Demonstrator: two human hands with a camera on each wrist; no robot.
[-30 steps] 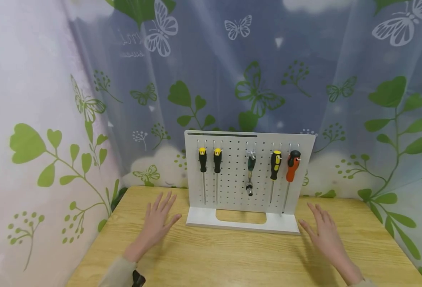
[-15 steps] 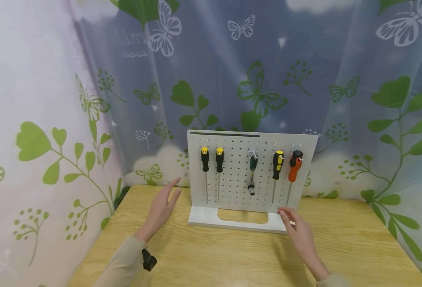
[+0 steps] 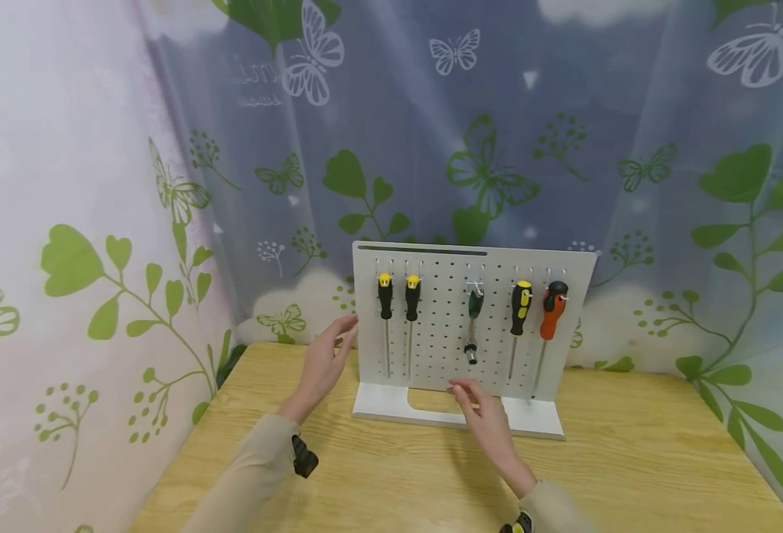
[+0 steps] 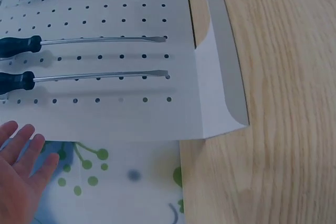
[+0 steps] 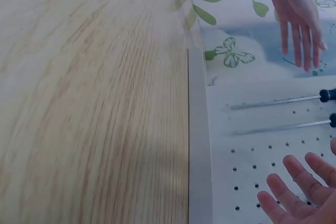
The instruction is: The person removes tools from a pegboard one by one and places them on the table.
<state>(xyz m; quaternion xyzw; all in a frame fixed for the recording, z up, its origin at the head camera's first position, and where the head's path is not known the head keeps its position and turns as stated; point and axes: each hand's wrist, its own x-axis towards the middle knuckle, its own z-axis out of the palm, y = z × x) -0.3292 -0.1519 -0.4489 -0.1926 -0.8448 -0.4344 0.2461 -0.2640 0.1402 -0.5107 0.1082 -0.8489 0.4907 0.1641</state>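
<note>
A white pegboard stand [image 3: 445,348] holds several hanging tools. On its left hang two flat-blade screwdrivers [image 3: 385,300] [image 3: 413,300] with black handles and yellow tops. In the middle is a ratchet wrench [image 3: 475,305] with a dark green grip. To the right hang a black-and-yellow screwdriver [image 3: 521,309] and a red-and-black screwdriver [image 3: 553,311]. My left hand [image 3: 323,364] is beside the board's left edge, fingers extended and holding nothing. My right hand [image 3: 488,428], also holding nothing, hovers before the board's lower middle, its fingers spread in the right wrist view [image 5: 302,192].
The stand's white base [image 3: 381,401] has a cut-out at its middle and rests on a wooden table [image 3: 378,474]. A patterned curtain [image 3: 391,148] hangs behind and to both sides. Dark devices [image 3: 304,457] are strapped to the wrists.
My right hand has moved left from beyond the board's right edge to before its middle. My left hand has risen slightly and come in toward the left edge. The tools hang as before.
</note>
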